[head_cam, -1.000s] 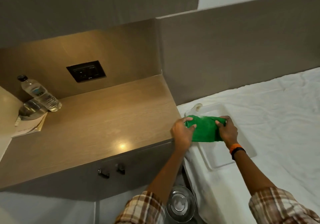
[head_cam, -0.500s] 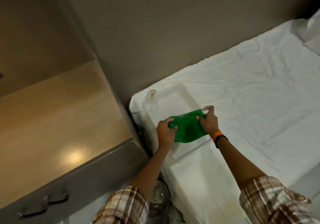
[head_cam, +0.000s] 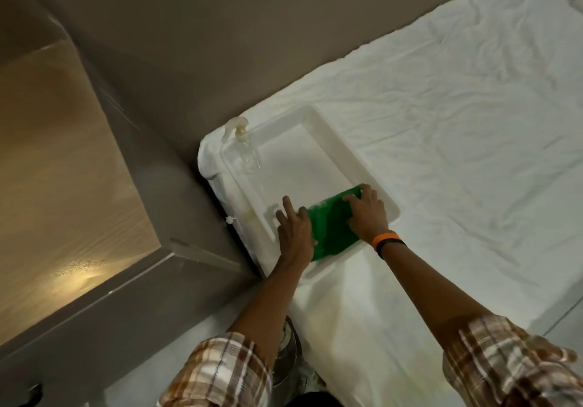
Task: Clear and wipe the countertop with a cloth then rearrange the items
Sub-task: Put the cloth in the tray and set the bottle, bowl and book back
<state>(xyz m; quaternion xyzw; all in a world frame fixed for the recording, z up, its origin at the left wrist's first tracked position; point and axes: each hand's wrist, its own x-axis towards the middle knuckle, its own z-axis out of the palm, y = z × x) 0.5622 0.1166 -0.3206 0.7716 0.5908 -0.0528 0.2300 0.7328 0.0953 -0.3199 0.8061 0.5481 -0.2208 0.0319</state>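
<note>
A folded green cloth (head_cam: 331, 227) lies in the near end of a white tray (head_cam: 318, 129) that sits on the white bed. My left hand (head_cam: 295, 230) rests flat on the cloth's left edge and the tray floor, fingers straight. My right hand (head_cam: 367, 212) presses on the cloth's right side with spread fingers. A clear spray bottle (head_cam: 247, 151) with a pale trigger top lies in the tray's far left corner. The wooden countertop (head_cam: 63, 170) fills the left of the view.
The white sheet of the bed (head_cam: 457, 122) spreads to the right, against a grey wall (head_cam: 252, 28). Grey cabinet fronts with a dark handle (head_cam: 34, 391) run below the countertop. A round metal object (head_cam: 285, 362) stands on the floor between cabinet and bed.
The cloth, held up between both hands before, now lies flat in the tray under both hands. The view has swung right, away from the countertop's bottle and socket.
</note>
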